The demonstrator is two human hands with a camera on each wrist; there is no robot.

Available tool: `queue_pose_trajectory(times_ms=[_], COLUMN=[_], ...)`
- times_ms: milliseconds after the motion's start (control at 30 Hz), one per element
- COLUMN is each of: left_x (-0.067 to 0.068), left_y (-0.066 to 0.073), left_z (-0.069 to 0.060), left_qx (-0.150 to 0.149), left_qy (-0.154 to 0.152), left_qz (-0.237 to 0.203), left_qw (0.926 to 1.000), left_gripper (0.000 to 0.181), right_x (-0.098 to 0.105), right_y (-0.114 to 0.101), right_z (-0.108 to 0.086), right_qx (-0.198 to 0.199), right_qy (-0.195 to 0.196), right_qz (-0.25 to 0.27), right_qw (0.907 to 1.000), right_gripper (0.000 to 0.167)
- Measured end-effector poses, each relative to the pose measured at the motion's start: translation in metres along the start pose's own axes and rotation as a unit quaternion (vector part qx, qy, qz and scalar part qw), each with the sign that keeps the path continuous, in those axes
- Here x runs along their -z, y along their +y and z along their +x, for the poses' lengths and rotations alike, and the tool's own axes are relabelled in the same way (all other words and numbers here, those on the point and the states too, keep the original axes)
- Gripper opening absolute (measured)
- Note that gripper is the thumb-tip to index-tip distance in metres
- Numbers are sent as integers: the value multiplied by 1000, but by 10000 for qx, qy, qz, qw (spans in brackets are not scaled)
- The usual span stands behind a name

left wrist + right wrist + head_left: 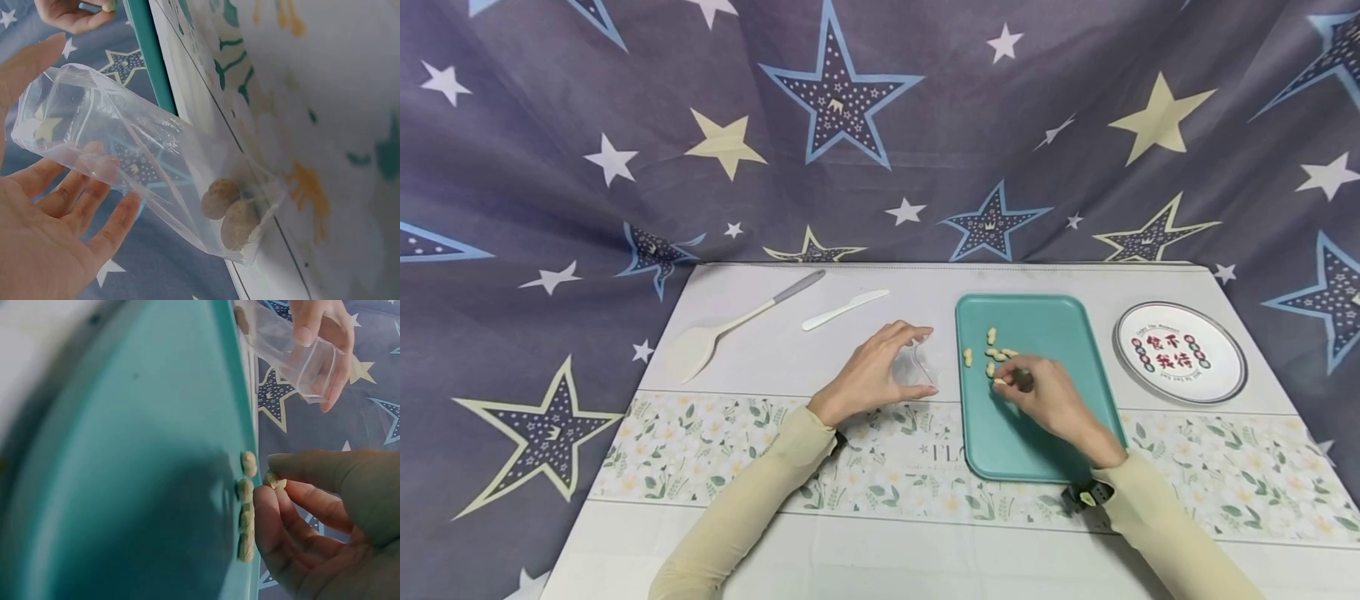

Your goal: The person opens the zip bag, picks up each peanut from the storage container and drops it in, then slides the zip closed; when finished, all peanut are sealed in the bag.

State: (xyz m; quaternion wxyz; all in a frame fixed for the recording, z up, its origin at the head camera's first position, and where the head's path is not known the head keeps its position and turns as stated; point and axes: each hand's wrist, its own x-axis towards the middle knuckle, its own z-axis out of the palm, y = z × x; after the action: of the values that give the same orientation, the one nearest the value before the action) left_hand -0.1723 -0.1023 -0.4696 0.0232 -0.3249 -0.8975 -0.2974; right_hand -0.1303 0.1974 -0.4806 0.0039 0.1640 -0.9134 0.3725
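Observation:
A clear plastic bag [156, 150] stands upright on the table, with my left hand [876, 371] curled round its mouth and holding it. At the bag's bottom lie a few peanuts [239, 225], seen through the film in the left wrist view. To the right is a teal tray [1060, 321], with several unshelled peanuts [992, 336] scattered on its left part. Over them, my right hand [1051, 398] pinches one peanut [275, 481] between thumb and fingertips, just off the tray.
A cream spoon [696, 350] with a grey handle lies at the far left, and a white plastic knife [844, 310] beside it. Right of the tray sits a round white plate [1180, 387] with red lettering. A star-patterned curtain [880, 200] hangs behind the table.

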Motion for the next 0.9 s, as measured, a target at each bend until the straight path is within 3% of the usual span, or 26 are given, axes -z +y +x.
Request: queue_pose_trajectory(times_ms=[400, 900], left_x=[5, 4], left_y=[1, -2], left_z=[1, 1], left_qx=[143, 47], left_qy=[2, 38], left_qz=[-3, -41], left_qw=[9999, 10000], left_gripper=[87, 87], right_x=[1, -5], right_y=[-16, -40], right_z=[15, 35], right_qx=[-93, 271], right_qy=[60, 162], right_qz=[213, 377], right_qw=[9997, 9988], right_gripper=[17, 16])
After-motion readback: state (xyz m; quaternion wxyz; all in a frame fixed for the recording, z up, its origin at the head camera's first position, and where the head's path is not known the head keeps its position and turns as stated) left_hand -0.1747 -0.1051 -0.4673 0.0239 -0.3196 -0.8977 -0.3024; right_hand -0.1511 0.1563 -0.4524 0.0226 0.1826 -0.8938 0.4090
